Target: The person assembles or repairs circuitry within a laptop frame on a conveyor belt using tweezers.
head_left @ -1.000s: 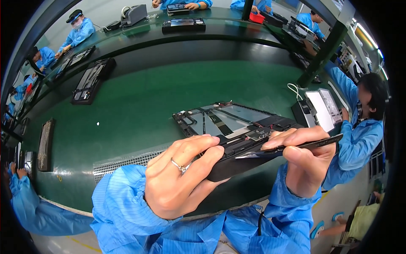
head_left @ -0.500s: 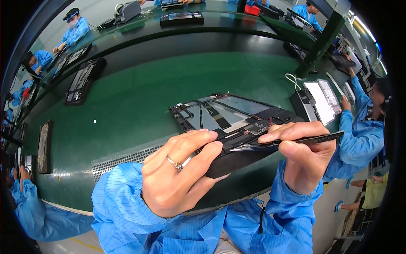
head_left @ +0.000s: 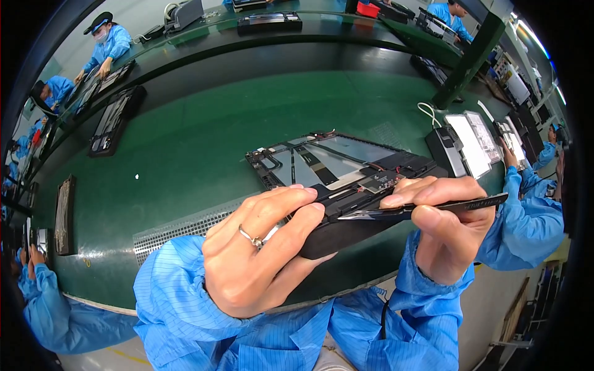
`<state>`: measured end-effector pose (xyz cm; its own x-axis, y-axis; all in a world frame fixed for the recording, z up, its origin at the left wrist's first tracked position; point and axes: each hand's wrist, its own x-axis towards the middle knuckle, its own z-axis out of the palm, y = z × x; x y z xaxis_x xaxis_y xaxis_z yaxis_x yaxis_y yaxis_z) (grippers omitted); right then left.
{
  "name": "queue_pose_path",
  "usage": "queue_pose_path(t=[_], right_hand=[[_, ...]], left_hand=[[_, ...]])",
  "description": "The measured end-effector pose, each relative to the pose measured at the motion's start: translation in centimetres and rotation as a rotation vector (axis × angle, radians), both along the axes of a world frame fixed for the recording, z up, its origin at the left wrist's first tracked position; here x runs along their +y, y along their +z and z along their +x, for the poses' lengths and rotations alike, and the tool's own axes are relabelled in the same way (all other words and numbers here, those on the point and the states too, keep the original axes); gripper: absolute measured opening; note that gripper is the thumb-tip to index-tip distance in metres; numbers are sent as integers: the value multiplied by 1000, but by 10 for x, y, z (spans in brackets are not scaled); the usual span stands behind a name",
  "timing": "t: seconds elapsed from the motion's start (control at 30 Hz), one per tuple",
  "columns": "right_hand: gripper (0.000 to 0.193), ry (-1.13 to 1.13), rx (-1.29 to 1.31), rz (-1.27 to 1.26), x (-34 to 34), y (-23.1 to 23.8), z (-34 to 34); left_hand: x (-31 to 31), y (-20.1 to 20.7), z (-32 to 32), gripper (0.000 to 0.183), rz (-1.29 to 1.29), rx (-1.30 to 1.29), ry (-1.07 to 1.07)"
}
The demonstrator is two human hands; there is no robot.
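An opened black device like a tablet (head_left: 346,164), its circuit board, cables and grey inner panel showing, is tilted up over the table in front of me. My left hand (head_left: 260,247), with a ring on one finger, grips its near edge: fingers on top, thumb side hidden below. Black pointed tweezers (head_left: 461,206) are pinched in my right hand (head_left: 448,213). Their metal tips reach left to the device's near edge, close to my left fingers. Whether the tips touch a part there I cannot tell.
Under the device lies a green mat (head_left: 185,136). A strip of small dark squares (head_left: 179,236) is left of my left hand. A black box with white cards (head_left: 467,148) stands at right. Dark trays (head_left: 117,120) line the conveyor; a co-worker's blue sleeve (head_left: 516,216) is at right.
Both hands keep their grips, and the tweezers stay at the near edge with only a slight shift. The co-worker at right has moved lower and farther right.
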<state>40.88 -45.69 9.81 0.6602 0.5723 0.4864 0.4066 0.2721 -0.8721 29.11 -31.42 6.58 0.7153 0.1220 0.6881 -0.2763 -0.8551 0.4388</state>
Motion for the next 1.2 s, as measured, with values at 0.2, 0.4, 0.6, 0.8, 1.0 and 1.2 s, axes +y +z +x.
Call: queue_pose_path(t=[0.2,0.4,0.6,0.8,1.0,1.2], right_hand=[[10,-30,37,-16,2,1,-8],[10,-10,47,12,5,1,-13],[10,-23,55,7,5,0,-15],[10,-31,22,5,6,-1,-17],[10,-39,-19,-8,7,-2,-20],[9,-74,15,-46,8,-1,-23]], left_hand=[[2,0,-5,41,10,6,-4],[4,-2,-10,43,11,7,-11],[5,-1,-11,42,15,8,-9],[7,0,-14,41,19,17,-7],[9,0,-17,41,23,11,-1],[10,0,-19,41,22,21,1]])
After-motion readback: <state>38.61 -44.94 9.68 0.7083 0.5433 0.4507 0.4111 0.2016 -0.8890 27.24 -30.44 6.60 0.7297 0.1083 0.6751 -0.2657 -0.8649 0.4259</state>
